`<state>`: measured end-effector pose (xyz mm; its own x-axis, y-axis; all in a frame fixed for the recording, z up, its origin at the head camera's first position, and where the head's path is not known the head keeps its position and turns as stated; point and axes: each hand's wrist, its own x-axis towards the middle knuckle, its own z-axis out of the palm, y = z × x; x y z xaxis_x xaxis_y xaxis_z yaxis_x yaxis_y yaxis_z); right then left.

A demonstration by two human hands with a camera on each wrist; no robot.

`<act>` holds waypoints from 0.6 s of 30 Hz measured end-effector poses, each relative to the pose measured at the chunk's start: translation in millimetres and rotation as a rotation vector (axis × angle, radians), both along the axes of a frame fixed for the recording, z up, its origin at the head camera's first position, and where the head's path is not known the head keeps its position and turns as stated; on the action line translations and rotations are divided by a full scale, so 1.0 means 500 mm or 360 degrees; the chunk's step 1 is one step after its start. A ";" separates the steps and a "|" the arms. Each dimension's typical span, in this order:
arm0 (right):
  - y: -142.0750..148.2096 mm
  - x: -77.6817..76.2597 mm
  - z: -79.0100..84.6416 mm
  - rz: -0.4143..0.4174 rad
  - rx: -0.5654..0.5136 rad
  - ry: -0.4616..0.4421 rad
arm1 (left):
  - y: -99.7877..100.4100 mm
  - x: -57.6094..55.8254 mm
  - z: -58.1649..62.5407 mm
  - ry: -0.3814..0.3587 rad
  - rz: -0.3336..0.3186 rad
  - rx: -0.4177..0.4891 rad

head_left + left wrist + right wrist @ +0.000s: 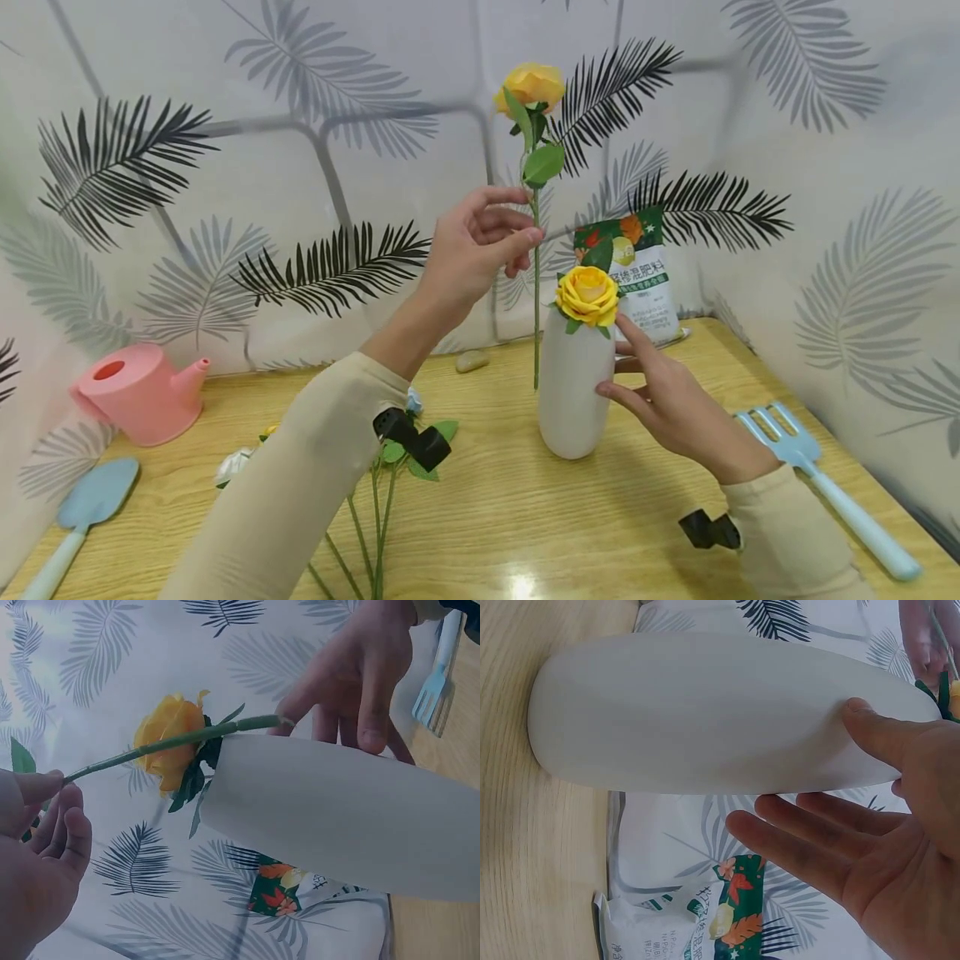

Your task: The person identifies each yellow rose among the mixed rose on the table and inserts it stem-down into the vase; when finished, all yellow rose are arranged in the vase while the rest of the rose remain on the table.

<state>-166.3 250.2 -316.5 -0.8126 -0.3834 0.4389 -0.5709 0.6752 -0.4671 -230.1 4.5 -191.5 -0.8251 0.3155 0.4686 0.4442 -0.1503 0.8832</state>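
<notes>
My left hand (487, 229) pinches the green stem of a long yellow rose (531, 87), held upright with its bloom high against the backdrop. The stem's lower end hangs beside the left side of a white vase (574, 392), overlapping its rim in the left wrist view. Another yellow rose (588, 295) sits in the vase mouth, its stem hidden inside. My right hand (667, 400) holds the vase near its top, with the thumb (877, 731) on the front wall and the fingers reaching behind. The vase stands upright on the wooden table (480, 508).
A white-and-green printed bag (647, 287) leans behind the vase. To the right lies a blue hand fork (806, 462). At left are a pink watering can (150, 396) and a blue trowel (97, 493). Several stemmed flowers (381, 500) lie partly under my left sleeve. A stone (471, 361) sits at the back.
</notes>
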 end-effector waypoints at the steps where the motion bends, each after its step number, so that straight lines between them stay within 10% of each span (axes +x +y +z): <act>1: 0.000 0.000 -0.001 0.0003 0.0000 0.0007 | 0.006 -0.005 0.008 0.0028 0.0026 -0.0008; 18: 0.002 0.000 -0.003 0.0002 0.0006 0.0033 | 0.082 -0.049 0.069 0.0439 0.0291 0.0219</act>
